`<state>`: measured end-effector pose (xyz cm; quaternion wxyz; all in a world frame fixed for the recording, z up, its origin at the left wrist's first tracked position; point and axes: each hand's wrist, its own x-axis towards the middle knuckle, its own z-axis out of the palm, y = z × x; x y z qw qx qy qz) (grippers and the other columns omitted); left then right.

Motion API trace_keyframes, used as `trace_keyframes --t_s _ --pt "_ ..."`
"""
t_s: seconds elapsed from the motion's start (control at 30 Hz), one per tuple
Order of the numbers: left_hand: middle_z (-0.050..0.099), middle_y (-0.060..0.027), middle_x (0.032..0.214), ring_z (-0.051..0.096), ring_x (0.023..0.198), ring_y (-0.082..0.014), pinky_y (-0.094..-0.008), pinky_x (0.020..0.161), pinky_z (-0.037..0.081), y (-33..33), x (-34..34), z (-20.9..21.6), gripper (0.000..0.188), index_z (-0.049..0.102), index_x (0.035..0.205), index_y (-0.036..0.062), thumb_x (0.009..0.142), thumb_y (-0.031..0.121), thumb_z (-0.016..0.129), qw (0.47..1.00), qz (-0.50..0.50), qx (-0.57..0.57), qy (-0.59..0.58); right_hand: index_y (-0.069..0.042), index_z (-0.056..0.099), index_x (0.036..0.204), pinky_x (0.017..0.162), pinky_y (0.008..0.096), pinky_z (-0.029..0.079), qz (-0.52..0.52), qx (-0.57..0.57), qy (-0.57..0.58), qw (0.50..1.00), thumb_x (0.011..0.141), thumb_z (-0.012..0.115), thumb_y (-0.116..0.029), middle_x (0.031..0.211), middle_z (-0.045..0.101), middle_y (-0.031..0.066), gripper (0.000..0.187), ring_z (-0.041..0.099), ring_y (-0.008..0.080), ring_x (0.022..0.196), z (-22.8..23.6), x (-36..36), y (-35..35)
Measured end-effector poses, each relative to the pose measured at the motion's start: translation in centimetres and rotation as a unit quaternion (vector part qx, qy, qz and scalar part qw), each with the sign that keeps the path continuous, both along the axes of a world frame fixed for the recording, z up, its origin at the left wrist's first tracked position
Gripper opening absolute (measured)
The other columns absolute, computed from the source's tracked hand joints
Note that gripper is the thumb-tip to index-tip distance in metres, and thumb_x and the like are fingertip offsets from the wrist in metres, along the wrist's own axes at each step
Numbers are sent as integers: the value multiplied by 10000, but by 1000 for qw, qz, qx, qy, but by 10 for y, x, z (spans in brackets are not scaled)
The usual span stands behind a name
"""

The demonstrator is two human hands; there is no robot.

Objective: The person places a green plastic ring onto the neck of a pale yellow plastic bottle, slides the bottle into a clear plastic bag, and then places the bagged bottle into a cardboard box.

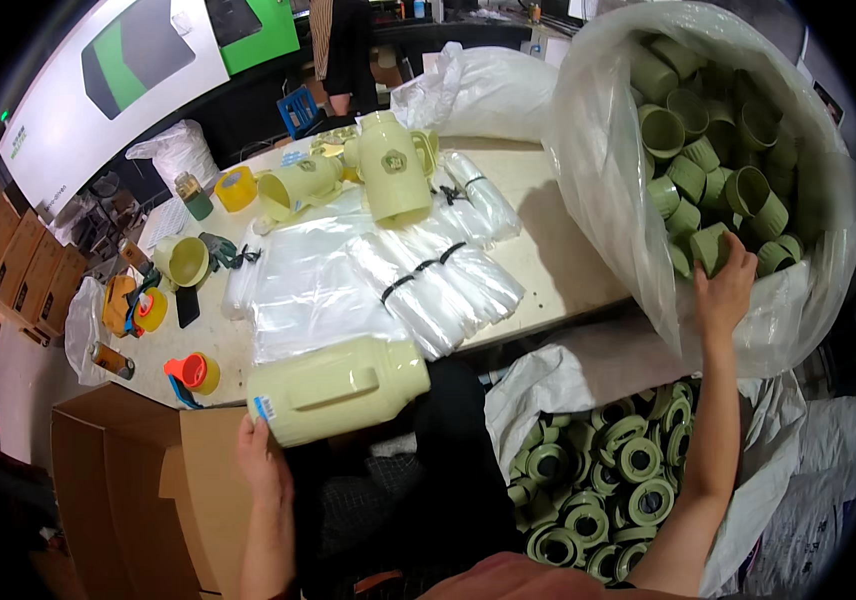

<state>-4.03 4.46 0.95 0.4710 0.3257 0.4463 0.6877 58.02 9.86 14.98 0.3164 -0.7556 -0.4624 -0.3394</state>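
My left hand (pixel 260 455) is closed on one end of a pale green thermos jug (pixel 343 392), which lies on its side in front of me with its handle facing up. A small blue and white label sits near my fingers. My right hand (pixel 724 285) reaches into a large clear plastic bag (pixel 603 170) at the right. Its fingers are on a green cup (pixel 711 249) near the bag's front rim. Many more green cups (pixel 686 178) fill that bag.
Flat clear plastic bags (pixel 308 280) cover the table's middle, with another jug (pixel 393 170) standing behind them. Tape rolls (pixel 236 188) and a phone (pixel 188 307) lie at the left. Below are an open carton (pixel 113 480) and a sack of green ring-shaped lids (pixel 638 460). A person (pixel 348 50) stands behind.
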Motion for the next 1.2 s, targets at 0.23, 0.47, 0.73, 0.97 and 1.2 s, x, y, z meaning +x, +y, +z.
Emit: trace_keyframes --t_s 0.23,0.47,0.73,0.97,1.2 --pt "694 -118 1155 663 1049 -198 -342 958 502 10 57 1 241 616 1160 -23 1046 167 521 983 -126 -42 -128 -50 451 1464 1113 419 403 407 9 691 597 978 449 -670 1445 518 140 788 514 291 1313 -105 -122 -69" --pt "718 -116 1093 683 1011 -207 -353 930 523 -38 19 -8 223 630 1135 -20 1036 150 525 973 -147 -143 -104 -1 415 1473 1108 422 405 580 -43 589 560 1038 513 -341 1420 546 201 561 540 291 1299 -116 -260 -76" --pt "658 -166 1264 652 1151 -273 -410 1029 509 -58 9 -39 333 567 1278 -43 1059 177 449 944 -167 -153 -242 -21 599 1252 1047 436 429 649 -49 432 624 960 627 -368 1345 587 244 455 567 333 1216 -94 -266 -80" --pt "655 -170 1265 634 1183 -268 -410 1042 495 -53 31 -27 338 563 1285 -49 1067 171 428 916 -187 -185 -302 -32 586 1287 945 502 489 723 -39 161 671 796 753 -500 1334 579 285 699 593 423 1160 -57 -266 -76" --pt "664 -115 1067 632 988 -210 -324 911 472 -46 48 22 166 597 1062 -10 1005 109 496 999 0 -4 -39 1 465 1413 1057 402 417 494 -15 549 674 967 510 -587 1351 551 193 740 556 338 1218 -114 -299 -76"
